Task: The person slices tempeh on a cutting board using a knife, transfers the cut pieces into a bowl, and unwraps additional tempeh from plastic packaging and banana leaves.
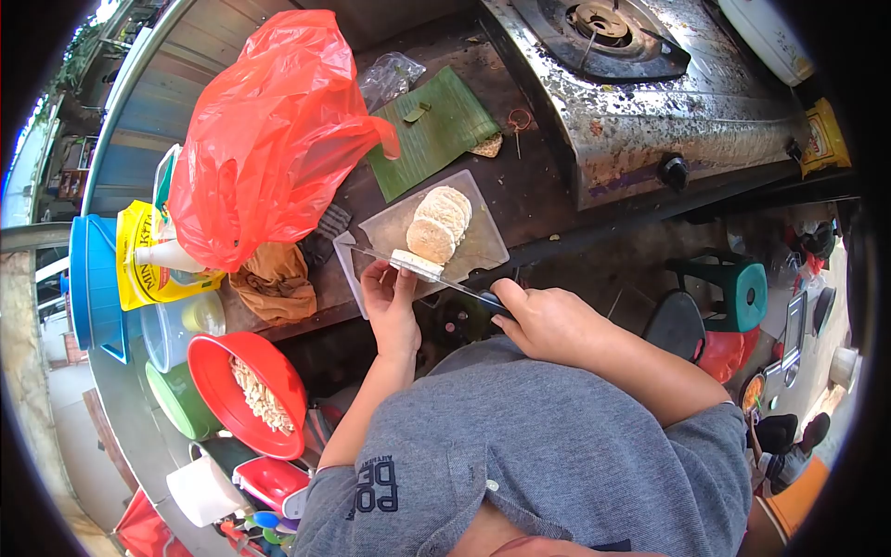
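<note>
My right hand [548, 320] is wrapped round the dark handle of a knife [461, 287]. The blade runs to the left, lying along a pale piece that looks like tempeh [415, 262] at the near edge of a whitish cutting board [482, 243]. My left hand [390, 295] pinches this piece from its near left side, thumb and fingers closed. Further up the board, several round slices [440, 221] of the same pale, grainy food overlap in a row. How deep the blade sits in the piece cannot be made out.
A red plastic bag [269, 130] stands left of the board, and a green leaf [432, 130] lies beyond it. A gas stove [668, 121] is at the upper right. A red bowl [209, 376] holding pale cut pieces and a yellow pouch [139, 265] are on the left.
</note>
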### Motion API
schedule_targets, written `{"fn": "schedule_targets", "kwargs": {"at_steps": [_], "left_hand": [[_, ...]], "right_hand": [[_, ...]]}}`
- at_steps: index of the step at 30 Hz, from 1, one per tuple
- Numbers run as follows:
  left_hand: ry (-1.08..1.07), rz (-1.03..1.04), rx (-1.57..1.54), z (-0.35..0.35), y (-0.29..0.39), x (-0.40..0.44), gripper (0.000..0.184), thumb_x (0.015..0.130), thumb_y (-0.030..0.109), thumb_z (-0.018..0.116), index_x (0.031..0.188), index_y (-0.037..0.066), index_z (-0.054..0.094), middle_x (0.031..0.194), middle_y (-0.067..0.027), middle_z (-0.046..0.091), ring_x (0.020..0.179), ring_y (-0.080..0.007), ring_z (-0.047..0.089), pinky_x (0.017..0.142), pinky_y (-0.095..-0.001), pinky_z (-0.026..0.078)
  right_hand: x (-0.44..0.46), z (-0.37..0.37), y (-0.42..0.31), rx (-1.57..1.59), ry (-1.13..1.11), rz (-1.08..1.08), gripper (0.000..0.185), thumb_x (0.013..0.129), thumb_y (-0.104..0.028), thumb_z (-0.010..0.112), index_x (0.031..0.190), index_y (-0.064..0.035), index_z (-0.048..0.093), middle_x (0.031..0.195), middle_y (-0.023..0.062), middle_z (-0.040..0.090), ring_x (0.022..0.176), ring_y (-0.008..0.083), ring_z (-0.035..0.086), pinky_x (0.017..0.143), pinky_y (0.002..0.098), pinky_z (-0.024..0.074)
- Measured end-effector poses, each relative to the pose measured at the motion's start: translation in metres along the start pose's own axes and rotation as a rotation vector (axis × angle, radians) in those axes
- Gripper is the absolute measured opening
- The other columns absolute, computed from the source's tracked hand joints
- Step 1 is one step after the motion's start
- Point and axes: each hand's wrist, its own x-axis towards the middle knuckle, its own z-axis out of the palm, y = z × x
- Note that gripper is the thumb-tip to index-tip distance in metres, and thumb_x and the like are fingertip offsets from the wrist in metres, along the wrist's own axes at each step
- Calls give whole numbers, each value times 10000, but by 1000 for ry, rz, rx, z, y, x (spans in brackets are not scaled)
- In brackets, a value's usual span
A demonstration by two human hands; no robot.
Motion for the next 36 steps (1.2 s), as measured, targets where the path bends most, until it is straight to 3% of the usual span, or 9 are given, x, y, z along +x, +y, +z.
{"fn": "schedule_targets", "kwargs": {"at_steps": [7, 9, 22, 24, 34, 36], "left_hand": [[8, -10, 19, -2, -1, 0, 354, 898, 91, 631, 1165, 51, 403, 1172, -107, 514, 1093, -193, 534, 951, -335, 452], [18, -15, -5, -2, -1, 0, 360, 896, 109, 642, 1163, 56, 407, 1165, -100, 513, 1089, -189, 532, 945, -328, 455], [47, -21, 13, -1, 1, 0, 316, 909, 137, 632, 1137, 62, 425, 1123, -82, 519, 1037, -169, 545, 925, -321, 473], [72, -30, -15, 3, 6, -1, 345, 897, 152, 658, 1125, 37, 426, 1068, -86, 529, 992, -141, 533, 893, -273, 452], [48, -28, -15, 4, 11, -1, 314, 900, 118, 644, 1135, 54, 446, 1077, -58, 525, 993, -132, 530, 879, -281, 468], [28, -51, 34, 6, 15, -1, 326, 898, 158, 649, 1138, 61, 451, 1125, -60, 525, 1024, -153, 546, 896, -323, 486]], "right_hand": [[2, 3, -2, 20, -15, 11, 304, 889, -195, 572, 1084, -13, 428, 716, 250, 615, 676, 440, 618, 588, 494, 499], [3, 2, -5, 14, -23, 4, 255, 921, -215, 518, 950, 3, 389, 676, 253, 612, 654, 440, 615, 579, 518, 474], [17, 16, -1, -13, -48, 57, 242, 920, -206, 506, 966, 5, 396, 701, 254, 622, 687, 438, 622, 622, 517, 479], [19, 16, -2, -28, -54, 64, 239, 918, -199, 505, 975, 10, 403, 720, 256, 627, 711, 439, 624, 644, 518, 479], [29, 21, 6, -52, -57, 57, 238, 912, -192, 522, 1015, -14, 403, 719, 239, 627, 708, 426, 625, 624, 518, 485], [30, 16, 6, -45, -75, 47, 240, 907, -192, 519, 988, 9, 417, 770, 253, 633, 757, 440, 624, 669, 521, 482]]}}
